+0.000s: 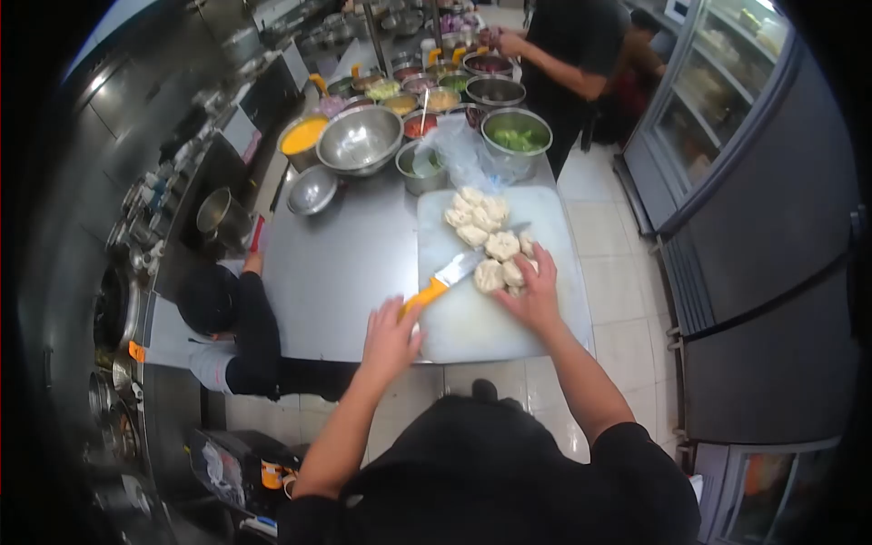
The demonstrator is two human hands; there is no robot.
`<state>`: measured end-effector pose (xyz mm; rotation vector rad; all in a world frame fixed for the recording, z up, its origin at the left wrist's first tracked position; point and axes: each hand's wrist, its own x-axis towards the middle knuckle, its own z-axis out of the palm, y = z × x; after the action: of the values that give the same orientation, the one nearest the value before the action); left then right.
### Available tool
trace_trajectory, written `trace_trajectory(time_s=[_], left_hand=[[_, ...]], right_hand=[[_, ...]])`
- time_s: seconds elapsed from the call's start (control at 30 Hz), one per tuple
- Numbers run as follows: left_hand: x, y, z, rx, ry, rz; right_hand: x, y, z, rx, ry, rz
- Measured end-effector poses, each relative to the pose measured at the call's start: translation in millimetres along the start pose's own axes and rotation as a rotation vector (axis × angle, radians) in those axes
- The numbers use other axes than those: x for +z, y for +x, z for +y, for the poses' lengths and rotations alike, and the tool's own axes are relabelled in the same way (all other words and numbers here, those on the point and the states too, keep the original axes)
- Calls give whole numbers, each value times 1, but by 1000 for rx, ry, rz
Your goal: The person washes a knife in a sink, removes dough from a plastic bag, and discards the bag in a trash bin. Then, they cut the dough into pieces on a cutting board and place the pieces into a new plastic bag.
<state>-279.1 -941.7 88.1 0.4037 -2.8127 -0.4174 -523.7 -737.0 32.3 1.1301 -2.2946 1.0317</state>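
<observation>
Several pale, lumpy rounded pieces (488, 275) lie in a cluster on a white cutting board (463, 322); their kind I cannot make out. My right hand (538, 295) is curved around the nearest of them, thumb on the left side and fingers on the far right. A knife with a yellow handle (427, 295) lies slantwise over the board's left part, its broad blade pointing at the pieces. At the handle's end are the fingers of my left hand (389, 343), with the thumb lower down. More pieces (477, 211) are heaped toward the back of the board.
Behind the board are a clear plastic bag (461, 150), a bowl of greens (516, 136), a large steel bowl (359, 139), a smaller bowl (312, 191) and an orange-filled pot (303, 136). A person in a dark cap (207, 300) is at left; another person (568, 68) stands at the far right.
</observation>
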Motion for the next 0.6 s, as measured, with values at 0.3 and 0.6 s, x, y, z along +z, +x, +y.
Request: trace_trajectory(time_s=[0.3, 0.6], left_hand=[[47, 73, 12, -170, 17, -104], [-6, -33, 26, -394, -195, -233]], right_hand=[[-21, 5, 7, -102, 152, -91], [-24, 11, -5, -75, 88, -153]])
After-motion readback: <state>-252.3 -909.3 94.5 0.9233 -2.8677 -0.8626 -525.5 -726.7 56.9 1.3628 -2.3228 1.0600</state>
